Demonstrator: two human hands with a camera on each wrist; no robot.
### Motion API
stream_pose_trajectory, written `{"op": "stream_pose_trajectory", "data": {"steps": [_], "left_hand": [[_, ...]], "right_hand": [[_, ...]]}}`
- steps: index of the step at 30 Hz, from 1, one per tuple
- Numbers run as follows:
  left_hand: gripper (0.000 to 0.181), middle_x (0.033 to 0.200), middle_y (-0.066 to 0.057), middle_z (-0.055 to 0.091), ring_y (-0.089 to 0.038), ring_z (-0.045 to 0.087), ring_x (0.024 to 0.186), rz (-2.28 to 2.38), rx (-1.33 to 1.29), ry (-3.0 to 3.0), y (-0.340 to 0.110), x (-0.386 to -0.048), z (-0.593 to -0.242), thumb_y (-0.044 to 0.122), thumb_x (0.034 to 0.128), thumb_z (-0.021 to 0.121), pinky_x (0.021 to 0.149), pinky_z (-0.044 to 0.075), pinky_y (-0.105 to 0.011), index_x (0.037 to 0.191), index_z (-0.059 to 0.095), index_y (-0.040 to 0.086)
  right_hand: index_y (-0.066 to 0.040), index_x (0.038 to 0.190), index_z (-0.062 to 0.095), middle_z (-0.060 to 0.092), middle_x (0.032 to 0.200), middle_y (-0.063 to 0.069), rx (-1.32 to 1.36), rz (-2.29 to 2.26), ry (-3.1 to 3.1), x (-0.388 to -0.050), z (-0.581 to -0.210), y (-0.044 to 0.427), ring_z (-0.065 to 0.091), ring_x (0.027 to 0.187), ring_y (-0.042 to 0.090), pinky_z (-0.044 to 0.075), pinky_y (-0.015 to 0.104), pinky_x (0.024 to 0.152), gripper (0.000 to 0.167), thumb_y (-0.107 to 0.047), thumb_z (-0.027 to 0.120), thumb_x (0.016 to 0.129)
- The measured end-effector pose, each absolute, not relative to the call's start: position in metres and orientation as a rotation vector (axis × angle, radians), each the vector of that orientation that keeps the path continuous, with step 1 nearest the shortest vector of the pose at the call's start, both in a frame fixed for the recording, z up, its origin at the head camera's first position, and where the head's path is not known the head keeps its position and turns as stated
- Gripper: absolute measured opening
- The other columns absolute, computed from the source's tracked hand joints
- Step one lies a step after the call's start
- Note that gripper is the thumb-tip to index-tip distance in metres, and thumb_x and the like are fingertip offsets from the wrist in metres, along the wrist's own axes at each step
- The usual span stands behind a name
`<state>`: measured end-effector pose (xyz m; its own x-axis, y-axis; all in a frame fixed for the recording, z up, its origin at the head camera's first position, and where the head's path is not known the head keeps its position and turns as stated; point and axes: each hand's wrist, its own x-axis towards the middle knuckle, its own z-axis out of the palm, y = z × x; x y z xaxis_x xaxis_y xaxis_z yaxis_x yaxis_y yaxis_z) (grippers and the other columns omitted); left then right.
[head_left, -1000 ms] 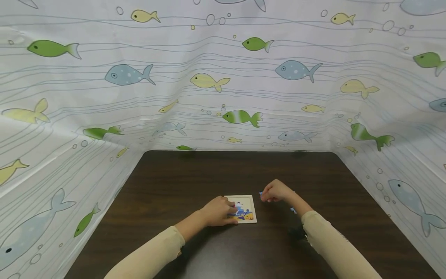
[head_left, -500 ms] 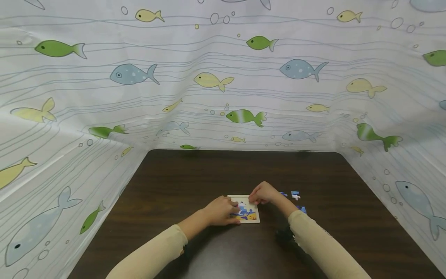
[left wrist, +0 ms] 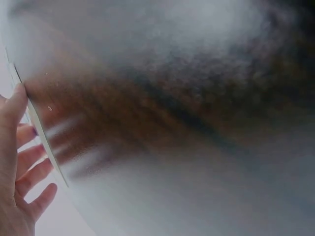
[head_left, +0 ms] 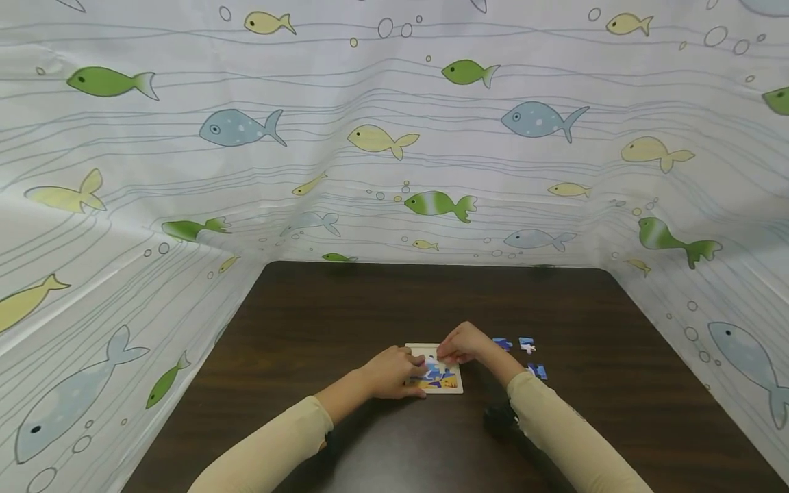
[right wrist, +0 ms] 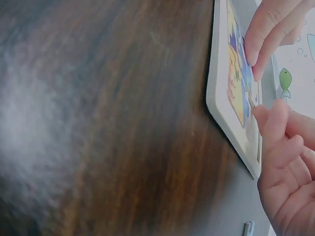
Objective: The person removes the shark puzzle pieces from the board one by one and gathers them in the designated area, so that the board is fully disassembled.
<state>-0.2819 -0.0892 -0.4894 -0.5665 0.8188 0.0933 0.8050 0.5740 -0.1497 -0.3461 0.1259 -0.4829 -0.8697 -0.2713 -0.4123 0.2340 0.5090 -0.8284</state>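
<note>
Now the right hand [head_left: 465,342], beside the puzzle board [head_left: 453,391] a second ago, is over its far right part, thumb and finger apparently pinching a small piece [right wrist: 252,100], so fitting seems under way; the left hand [head_left: 390,373] rests its relaxed fingers on the board, flat on the table [head_left: 345,294], the picture's yellow strip [head_left: 448,384] on the near side, the long axis unclear as that hand covers one side
</note>
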Motion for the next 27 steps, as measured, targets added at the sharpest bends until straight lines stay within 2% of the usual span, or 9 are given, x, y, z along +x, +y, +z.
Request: {"op": "stream_pose_trajectory", "data": {"steps": [7,13,21,27], "left_hand": [[0.053,0.128,0.000,0.064,-0.014,0.061,0.093,0.194,-1.367,-2.637,-0.088,-0.279,-0.488,0.062,0.0900,0.051,0.083,0.050,-0.032,0.122,0.067,0.023],[0.054,0.127,0.001,0.065,-0.013,0.061,0.093,0.238,-1.361,-2.615,-0.087,-0.279,-0.487,0.063,0.0901,0.049,0.080,0.050,-0.031,0.121,0.067,0.023],[0.053,0.128,-0.002,0.064,-0.015,0.065,0.101,0.259,-1.399,-2.615,-0.086,-0.280,-0.488,0.059,0.0931,0.048,0.087,0.050,-0.031,0.126,0.064,0.022],[0.041,0.123,-0.007,0.067,-0.017,0.069,0.099,0.287,-1.497,-2.531,-0.085,-0.278,-0.487,0.049,0.0967,0.050,0.078,0.055,-0.029,0.127,0.062,0.025]], "right_hand": [[0.007,0.092,0.071,0.074,0.077,0.012,0.116,-1.490,2.115,-0.345,-0.487,0.126,0.069,0.059,0.013,0.049,0.020,0.049,0.012,-0.003,0.069,0.085],[0.009,0.097,0.070,0.073,0.076,0.011,0.125,-1.540,2.108,-0.343,-0.487,0.125,0.069,0.060,0.013,0.052,0.022,0.052,0.019,-0.003,0.071,0.083],[0.008,0.100,0.069,0.071,0.072,0.009,0.104,-1.520,2.181,-0.337,-0.489,0.118,0.066,0.058,0.012,0.052,0.020,0.052,0.020,0.003,0.071,0.080],[0.008,0.094,0.071,0.070,0.072,0.009,0.064,-1.476,2.252,-0.334,-0.485,0.116,0.064,0.058,0.012,0.052,0.022,0.053,0.017,0.004,0.073,0.078]]}}
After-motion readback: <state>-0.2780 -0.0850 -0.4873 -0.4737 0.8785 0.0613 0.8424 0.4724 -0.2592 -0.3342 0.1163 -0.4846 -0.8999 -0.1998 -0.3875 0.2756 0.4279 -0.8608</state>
